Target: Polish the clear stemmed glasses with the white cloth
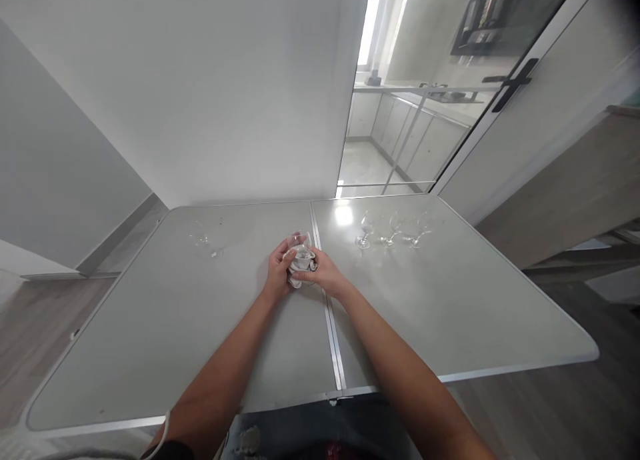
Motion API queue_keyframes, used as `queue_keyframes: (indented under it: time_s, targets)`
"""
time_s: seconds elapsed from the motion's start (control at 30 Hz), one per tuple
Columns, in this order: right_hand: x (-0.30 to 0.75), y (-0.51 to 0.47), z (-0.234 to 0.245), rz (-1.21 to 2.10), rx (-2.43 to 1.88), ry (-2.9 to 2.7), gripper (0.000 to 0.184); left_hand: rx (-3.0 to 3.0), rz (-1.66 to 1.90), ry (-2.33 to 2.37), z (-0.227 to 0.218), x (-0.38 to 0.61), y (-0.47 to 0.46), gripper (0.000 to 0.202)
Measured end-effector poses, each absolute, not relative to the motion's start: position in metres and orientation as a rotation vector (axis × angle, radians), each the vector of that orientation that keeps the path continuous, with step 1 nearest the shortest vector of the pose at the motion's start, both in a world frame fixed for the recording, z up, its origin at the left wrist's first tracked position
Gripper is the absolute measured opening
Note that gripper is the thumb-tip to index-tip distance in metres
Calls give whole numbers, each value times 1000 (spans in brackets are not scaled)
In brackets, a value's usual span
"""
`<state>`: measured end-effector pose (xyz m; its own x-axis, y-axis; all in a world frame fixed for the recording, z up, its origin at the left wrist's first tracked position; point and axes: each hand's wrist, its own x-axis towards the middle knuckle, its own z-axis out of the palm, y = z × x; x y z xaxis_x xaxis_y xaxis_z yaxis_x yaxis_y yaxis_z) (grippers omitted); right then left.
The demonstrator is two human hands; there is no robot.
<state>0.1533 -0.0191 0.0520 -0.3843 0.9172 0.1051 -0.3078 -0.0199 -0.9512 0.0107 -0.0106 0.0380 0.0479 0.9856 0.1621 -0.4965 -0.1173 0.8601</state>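
Note:
Over the middle of the table (250,353), a clear glass (299,239) is held between my two hands, with a white cloth (296,283) bunched around it. My left hand (278,268) curls round the left side of the glass and cloth. From the other side, my right hand (326,272) presses its fingers and thumb on the cloth and glass. The lower part of the glass is hidden by cloth and fingers.
Three clear stemmed glasses (364,232) stand in a row at the table's back right. Another clear glass object (203,237) is faint at the back left. A metal seam (334,340) divides the tabletop. Behind are a white wall (240,113) and a glass door (400,133).

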Motion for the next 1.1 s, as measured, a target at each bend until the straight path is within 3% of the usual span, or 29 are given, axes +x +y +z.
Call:
queue_keyframes:
  time_s: [0.1,0.17,0.37,0.53,0.63,0.77,0.83,0.9,1.03,1.1]
  targets:
    - [156,-12,47,1426,-846,-1394,29,987,1500,693,37,9,-9,56]
    - [159,-9,46,1284,-916,-1487,20,1000,1526,702,35,8,-7,60]
    - [161,-9,43,922,-1071,-1716,9,1022,1557,725,24,7,0,58]
    - [160,-9,39,613,-1195,-1810,12,1043,1579,698,22,9,1,56]
    - [160,-8,41,934,-1122,-1647,7,999,1526,674,25,8,0,56]
    - [167,-6,47,1728,-844,-1242,33,932,1427,610,29,8,-4,57]
    - [168,-6,48,1873,-813,-1156,39,926,1408,600,30,9,-5,57]
    - [167,-7,48,1690,-890,-1270,32,936,1445,616,29,10,-4,55]
    - [156,-10,44,946,-1153,-1581,10,972,1579,693,26,10,1,53]
    - [154,-11,43,941,-1166,-1554,10,973,1574,699,25,9,2,52]
